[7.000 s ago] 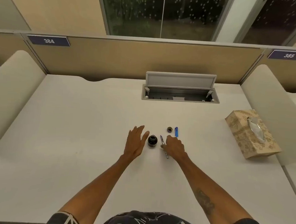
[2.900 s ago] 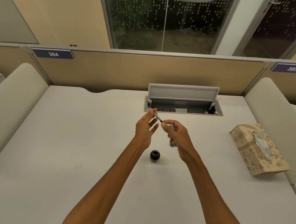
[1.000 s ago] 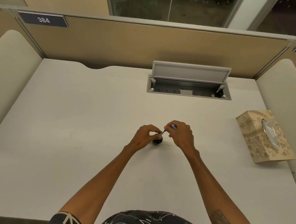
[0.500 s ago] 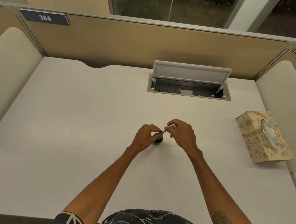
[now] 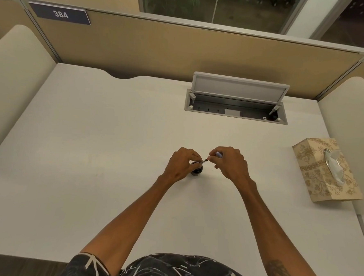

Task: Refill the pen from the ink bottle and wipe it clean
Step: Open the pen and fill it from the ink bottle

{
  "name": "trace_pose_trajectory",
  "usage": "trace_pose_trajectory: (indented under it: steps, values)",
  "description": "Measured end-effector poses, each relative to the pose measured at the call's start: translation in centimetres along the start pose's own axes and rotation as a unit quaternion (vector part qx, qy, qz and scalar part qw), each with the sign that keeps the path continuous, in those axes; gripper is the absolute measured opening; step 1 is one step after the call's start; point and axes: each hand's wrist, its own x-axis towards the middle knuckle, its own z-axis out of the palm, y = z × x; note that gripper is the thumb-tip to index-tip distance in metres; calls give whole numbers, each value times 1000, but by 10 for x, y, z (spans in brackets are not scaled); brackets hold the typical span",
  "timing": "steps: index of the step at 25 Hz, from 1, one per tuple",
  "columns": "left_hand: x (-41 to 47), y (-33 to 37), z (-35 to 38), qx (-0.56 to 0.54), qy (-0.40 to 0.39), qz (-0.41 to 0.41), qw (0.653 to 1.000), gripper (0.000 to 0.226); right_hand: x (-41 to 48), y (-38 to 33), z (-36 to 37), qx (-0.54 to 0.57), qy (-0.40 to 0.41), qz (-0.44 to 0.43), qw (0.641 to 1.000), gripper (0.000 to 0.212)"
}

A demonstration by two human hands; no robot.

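A small dark ink bottle (image 5: 196, 170) stands on the white desk (image 5: 90, 153) in the middle. My left hand (image 5: 180, 164) curls around its left side and top, gripping it. My right hand (image 5: 228, 163) pinches the slim pen (image 5: 205, 160), which slants down to the left with its tip at the bottle's mouth. A bluish end of the pen (image 5: 218, 154) shows between my right fingers. The bottle cap and the pen's cap are hidden from view.
A patterned tissue box (image 5: 326, 170) lies at the right edge of the desk. An open cable hatch (image 5: 236, 102) with a raised lid sits at the back. Padded dividers rise on both sides, and a partition labelled 384 runs behind.
Over the last second both hands have stayed at the bottle with barely any shift. Earlier I lifted the pen from the desk, held it up in both hands, then brought it down to the bottle.
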Motion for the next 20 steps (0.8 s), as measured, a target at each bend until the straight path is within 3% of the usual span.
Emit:
trace_pose_trajectory:
  steps: [4,12,20]
  values:
    - [0,0,-1,26,4,16,1000,15,-1,-6,3,-30,14,34,999,34]
    - [2,0,-1,41,2,20,999,15,-3,-8,4,-82,10,-5,997,16]
    - [2,0,0,41,1,12,999,18,-6,-10,7,-84,22,23,996,51]
